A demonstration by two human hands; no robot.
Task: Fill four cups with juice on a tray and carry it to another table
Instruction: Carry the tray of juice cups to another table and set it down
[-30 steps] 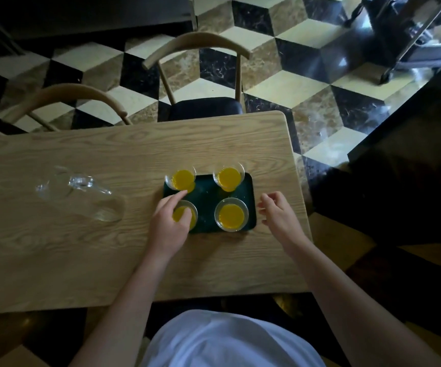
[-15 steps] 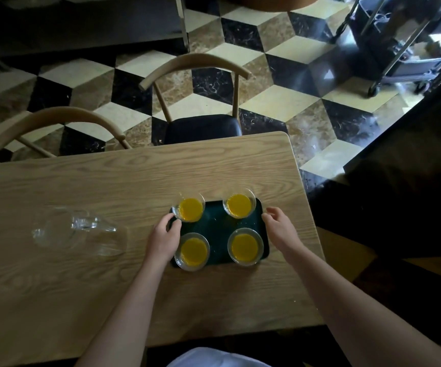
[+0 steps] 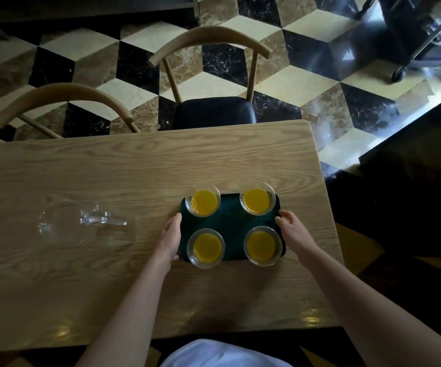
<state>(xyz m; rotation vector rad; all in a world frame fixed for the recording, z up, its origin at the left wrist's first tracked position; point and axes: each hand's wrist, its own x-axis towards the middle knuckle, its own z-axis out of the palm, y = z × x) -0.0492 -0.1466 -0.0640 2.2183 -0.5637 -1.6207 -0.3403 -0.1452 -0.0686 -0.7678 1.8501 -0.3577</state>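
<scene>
A dark green tray (image 3: 232,221) lies on the wooden table (image 3: 108,176) near its right end. Four clear cups of orange juice stand on it: far left cup (image 3: 203,201), far right cup (image 3: 257,198), near left cup (image 3: 206,248), near right cup (image 3: 263,245). My left hand (image 3: 170,238) grips the tray's left edge, fingers along the rim. At the right edge, my right hand (image 3: 292,229) holds the tray with curled fingers.
An empty clear glass pitcher (image 3: 87,227) lies on the table to the left of the tray. Two wooden chairs (image 3: 211,75) stand at the far side on the checkered floor. A wheeled cart (image 3: 420,43) is at the upper right. The table's right edge is close to the tray.
My left hand left the near left cup and moved to the tray's left edge. The right hand closed in on the right edge. The view shifted downward.
</scene>
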